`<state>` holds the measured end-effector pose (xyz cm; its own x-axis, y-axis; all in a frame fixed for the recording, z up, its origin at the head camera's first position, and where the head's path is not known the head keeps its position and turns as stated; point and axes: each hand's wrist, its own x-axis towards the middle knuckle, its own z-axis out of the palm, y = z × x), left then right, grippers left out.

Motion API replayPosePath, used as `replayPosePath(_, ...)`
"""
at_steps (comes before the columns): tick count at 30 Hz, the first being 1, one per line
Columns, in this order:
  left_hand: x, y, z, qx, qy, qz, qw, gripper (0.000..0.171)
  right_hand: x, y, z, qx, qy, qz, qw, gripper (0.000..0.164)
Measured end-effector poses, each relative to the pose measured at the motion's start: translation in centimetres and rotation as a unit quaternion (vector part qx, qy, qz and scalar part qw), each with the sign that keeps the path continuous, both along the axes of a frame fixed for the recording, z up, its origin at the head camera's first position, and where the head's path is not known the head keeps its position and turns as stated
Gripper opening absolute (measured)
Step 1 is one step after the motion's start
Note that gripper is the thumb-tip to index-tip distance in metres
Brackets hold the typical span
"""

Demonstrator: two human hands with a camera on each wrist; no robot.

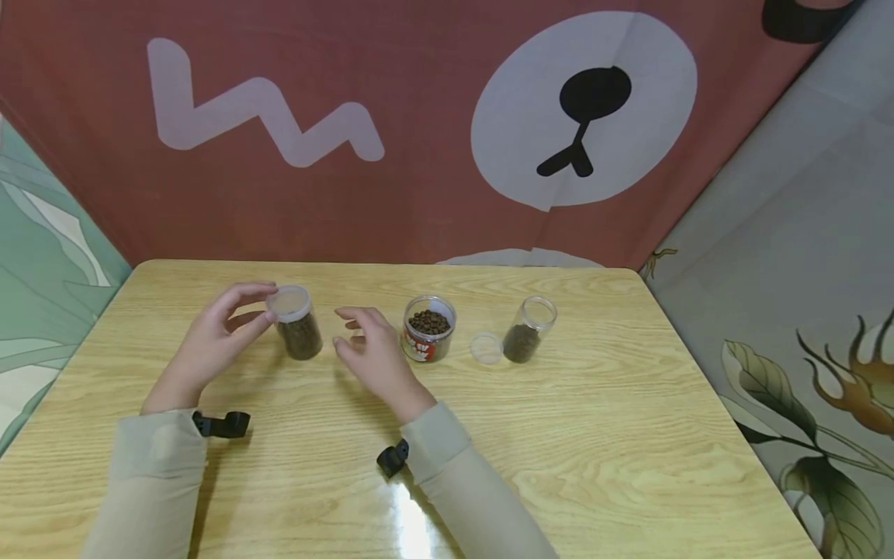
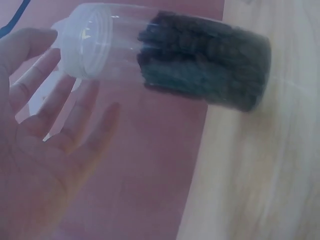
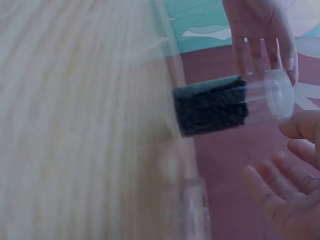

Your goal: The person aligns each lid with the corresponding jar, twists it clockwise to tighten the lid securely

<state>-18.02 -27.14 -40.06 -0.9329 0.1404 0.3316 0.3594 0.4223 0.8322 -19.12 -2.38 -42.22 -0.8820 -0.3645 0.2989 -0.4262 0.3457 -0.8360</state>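
A clear plastic jar (image 1: 300,334) with a whitish screw lid (image 1: 289,303) stands at the left of the table, about half filled with dark pieces. My left hand (image 1: 213,341) holds it by the lid, thumb and forefinger at the rim. In the left wrist view the jar (image 2: 200,60) appears sideways, the other fingers of that hand (image 2: 45,125) spread out behind the lid. To the jar's right is my right hand (image 1: 377,353), its fingers loosely bent and nothing in them. The right wrist view shows its thumb (image 3: 302,125) close to the lid, apparently not touching.
A wider open jar (image 1: 427,349) with a red label holds brown pellets near the table's middle. Further right stands an uncapped clear jar (image 1: 524,341) with dark contents, beside a loose translucent lid (image 1: 486,348). A red printed cloth (image 1: 419,194) hangs behind the wooden table (image 1: 594,450).
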Motion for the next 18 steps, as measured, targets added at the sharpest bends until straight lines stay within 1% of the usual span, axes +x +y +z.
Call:
replayPosePath(2, 0.1, 0.1, 0.3, -0.006, 0.005, 0.010, 0.9999, 0.034, 0.1, 0.3, 0.4, 0.000, 0.009, 0.001, 1.000, 0.042)
replayPosePath(5, 0.2, 0.4, 0.7, -0.020, 0.023, 0.021, 0.9993, 0.032, 0.2, 0.9, 1.0, -0.002, 0.023, -0.003, 1.000, 0.041)
replayPosePath(8, 0.3, 0.8, 1.2, -0.036, 0.052, 0.028, 0.9976, 0.029, 0.3, 1.4, 1.5, -0.001, 0.045, -0.014, 0.999, 0.040)
replayPosePath(11, 0.5, 1.2, 1.5, -0.067, 0.094, 0.039, 0.9926, 0.027, 0.4, 2.1, 1.9, -0.001, 0.062, -0.019, 0.998, 0.039)
replayPosePath(15, 0.7, 2.0, 1.9, -0.103, 0.150, 0.041, 0.9825, 0.027, 0.5, 3.1, 2.3, -0.005, 0.080, -0.017, 0.997, 0.039)
replayPosePath(18, 0.9, 2.7, 2.2, -0.105, 0.172, 0.031, 0.9790, 0.029, 0.5, 3.8, 2.5, -0.010, 0.100, -0.020, 0.995, 0.038)
